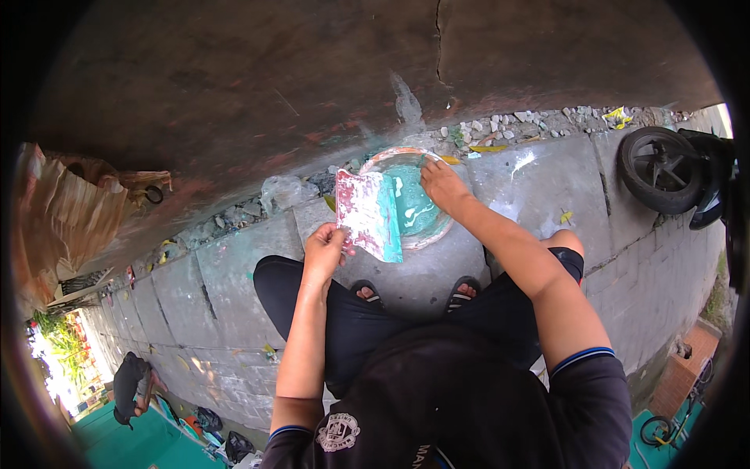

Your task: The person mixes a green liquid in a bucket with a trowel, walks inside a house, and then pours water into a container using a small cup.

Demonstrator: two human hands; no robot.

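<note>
Painted sheet (369, 215): one, left fingers (339, 235) pinching edge. Basin (405, 151): one. Right fingers (431, 171): can't tell.

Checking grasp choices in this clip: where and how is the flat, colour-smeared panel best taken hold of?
Probably by a pinch at the lower left corner of the panel, coming from the person's left. It looks thin and flat, so that edge suits pinching, and its teal right side overlaps the basin in view. The left grip holds that corner.
</note>
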